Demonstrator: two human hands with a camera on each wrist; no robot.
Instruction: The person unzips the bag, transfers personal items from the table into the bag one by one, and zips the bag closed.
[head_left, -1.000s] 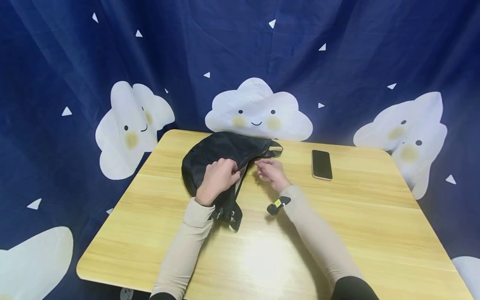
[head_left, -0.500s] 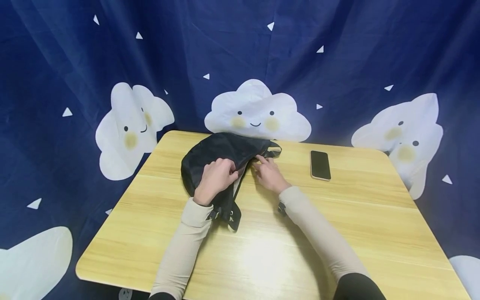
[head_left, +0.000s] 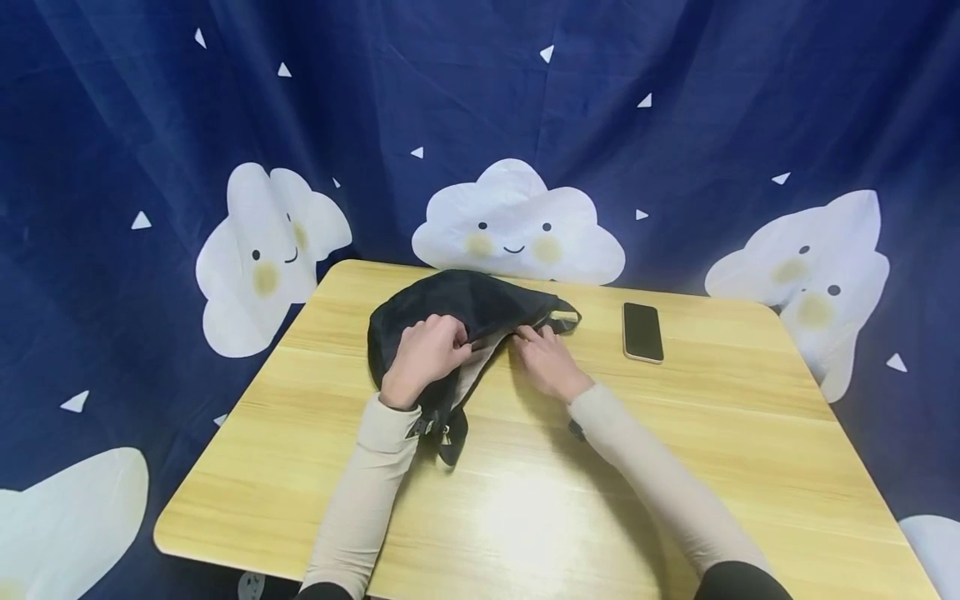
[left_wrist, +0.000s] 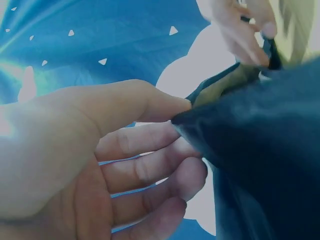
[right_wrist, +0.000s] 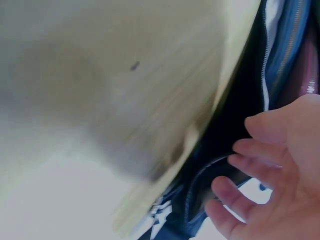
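Bag mouth spread wider since the earlier frames; the strap loop [head_left: 566, 326] at its far right end has shifted right and slightly toward the person. Markings: the dark blue fabric curtain [head_left: 337, 83] carries printed smiling clouds and white triangles. Black bag [head_left: 465, 304]: smooth, soft cloth, curved in outline, lying on the left-centre of the table near its back edge; pale lining [head_left: 480, 367] shows along the mouth, and a toothed zip [right_wrist: 263, 55] borders it. Left hand [head_left: 426, 354] pinches the rim between thumb and index finger. Right hand [head_left: 551, 365] has bent, slightly separated fingers at the rim; whether they grip it cannot be told. Phone [head_left: 642, 332]: flat, rounded rectangle, dark screen, well right of the bag. Wood-grain table [head_left: 712, 467] has rounded corners; its surface extends between bag and phone.
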